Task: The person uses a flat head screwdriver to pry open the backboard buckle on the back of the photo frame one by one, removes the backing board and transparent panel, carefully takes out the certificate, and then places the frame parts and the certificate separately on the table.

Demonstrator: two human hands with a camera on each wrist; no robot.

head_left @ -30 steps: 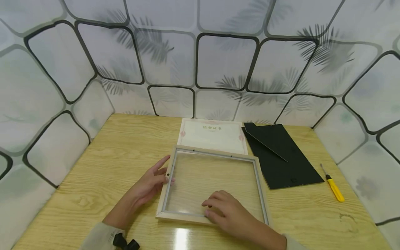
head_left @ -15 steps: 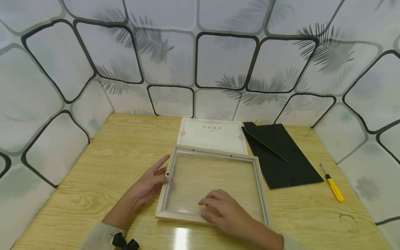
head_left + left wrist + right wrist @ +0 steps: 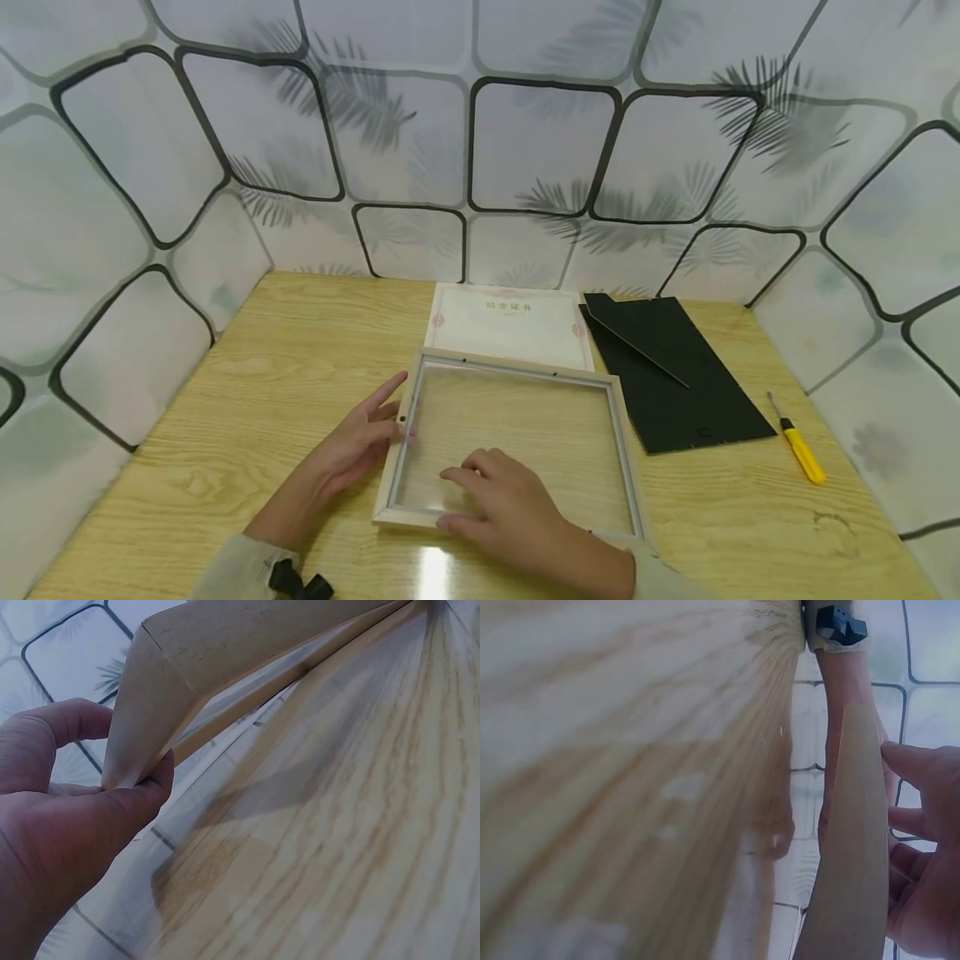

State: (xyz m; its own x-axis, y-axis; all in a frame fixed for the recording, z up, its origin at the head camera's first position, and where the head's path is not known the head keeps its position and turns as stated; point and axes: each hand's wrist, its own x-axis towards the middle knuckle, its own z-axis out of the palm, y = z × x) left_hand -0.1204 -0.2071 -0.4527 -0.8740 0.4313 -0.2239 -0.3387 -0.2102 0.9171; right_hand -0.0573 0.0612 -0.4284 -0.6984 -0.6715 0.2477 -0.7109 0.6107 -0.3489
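Observation:
A pale wooden picture frame [image 3: 517, 367] with a clear pane [image 3: 517, 425] lies in front of me, its inner groove facing up. My left hand [image 3: 352, 450] grips the left rail. In the left wrist view the thumb of that hand [image 3: 67, 825] is under the frame corner [image 3: 165, 667], which stands clear of the table. Over the front rail is my right hand [image 3: 517, 508], fingers loosely bent above the pane, thumb right at the rail. The right wrist view has that hand [image 3: 937, 840] beside the rail [image 3: 855, 832], fingertips close to its edge.
Behind the frame lies a white certificate [image 3: 510, 329] with red ornaments. To the right is a black backing board [image 3: 690, 408] with its stand flap [image 3: 633, 337] partly raised. A yellow-handled screwdriver [image 3: 802, 450] lies farther right. Patterned fabric walls [image 3: 420, 167] enclose the table.
My right hand has slid leftward along the frame's front rail. The left hand and the picture frame have stayed put.

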